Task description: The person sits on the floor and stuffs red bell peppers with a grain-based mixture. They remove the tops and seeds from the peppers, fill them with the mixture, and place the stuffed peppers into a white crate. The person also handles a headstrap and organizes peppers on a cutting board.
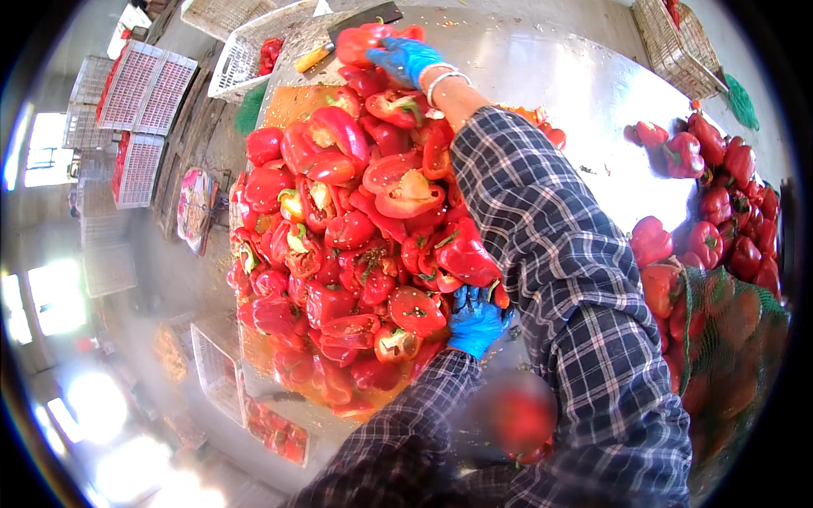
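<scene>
A heap of red bell peppers, many cut open with pale cores and seeds showing, covers an orange-brown board before me. My right hand, in a blue glove, lies over a red bell pepper at the heap's far end. Whether its fingers grip that pepper is unclear. At the near right edge of the heap is my left hand, also blue-gloved, its darkened fingers spread against the peppers. Beyond the heap lies a cleaver with a dark blade and a yellowish handle.
Whole red peppers are piled on the metal table at right, beside a green mesh sack. White plastic crates stand at left. Another crate adjoins the table's far left edge. A blurred red object shows near my sleeves.
</scene>
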{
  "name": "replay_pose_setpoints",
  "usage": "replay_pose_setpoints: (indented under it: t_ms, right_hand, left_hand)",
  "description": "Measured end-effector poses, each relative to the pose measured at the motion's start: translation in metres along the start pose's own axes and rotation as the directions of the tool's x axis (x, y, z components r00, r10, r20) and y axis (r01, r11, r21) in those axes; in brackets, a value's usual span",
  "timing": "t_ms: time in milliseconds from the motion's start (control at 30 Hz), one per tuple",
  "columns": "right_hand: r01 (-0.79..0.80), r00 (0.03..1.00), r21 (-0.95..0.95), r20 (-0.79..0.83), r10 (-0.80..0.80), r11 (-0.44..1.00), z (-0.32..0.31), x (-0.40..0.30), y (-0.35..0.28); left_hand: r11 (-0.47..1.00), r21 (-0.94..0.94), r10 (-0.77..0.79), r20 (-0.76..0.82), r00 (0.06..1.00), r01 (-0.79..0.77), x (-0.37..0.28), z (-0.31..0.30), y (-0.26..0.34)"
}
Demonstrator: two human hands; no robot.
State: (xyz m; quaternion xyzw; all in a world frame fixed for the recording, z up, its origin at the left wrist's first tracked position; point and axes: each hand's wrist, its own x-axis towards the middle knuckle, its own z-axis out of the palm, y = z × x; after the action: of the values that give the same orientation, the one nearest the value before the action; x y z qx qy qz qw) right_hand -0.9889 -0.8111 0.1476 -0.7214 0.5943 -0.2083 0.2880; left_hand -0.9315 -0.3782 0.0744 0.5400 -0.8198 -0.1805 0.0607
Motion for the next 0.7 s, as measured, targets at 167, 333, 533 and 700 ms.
replay_pose_setpoints:
  t_ms: [167, 333, 533, 700]
  right_hand:
    - [0.049, 0.999, -0.136, -0.01, -0.051, 0.989, 0.004, 0.004, -0.027]
    - [0.22, 0.975, -0.144, 0.037, -0.217, 0.965, -0.002, -0.036, -0.009]
    - [0.144, 0.923, 0.693, -0.352, 0.157, 0.706, -0.088, -0.199, 0.057]
    - [-0.07, 0.86, 0.692, -0.323, 0.394, 0.718, -0.055, -0.271, 0.122]
  left_hand:
    - [0.971, 0.239, -0.013, 0.077, 0.997, -0.005, -0.021, 0.075, -0.023]
    - [0.997, 0.079, -0.037, 0.166, 0.985, 0.024, 0.011, -0.001, 0.002]
    - [0.999, -0.016, 0.027, -0.159, 0.987, -0.03, 0.017, -0.028, 0.007]
    - [0.997, 0.035, 0.073, -0.144, 0.987, -0.069, 0.018, -0.024, 0.008]
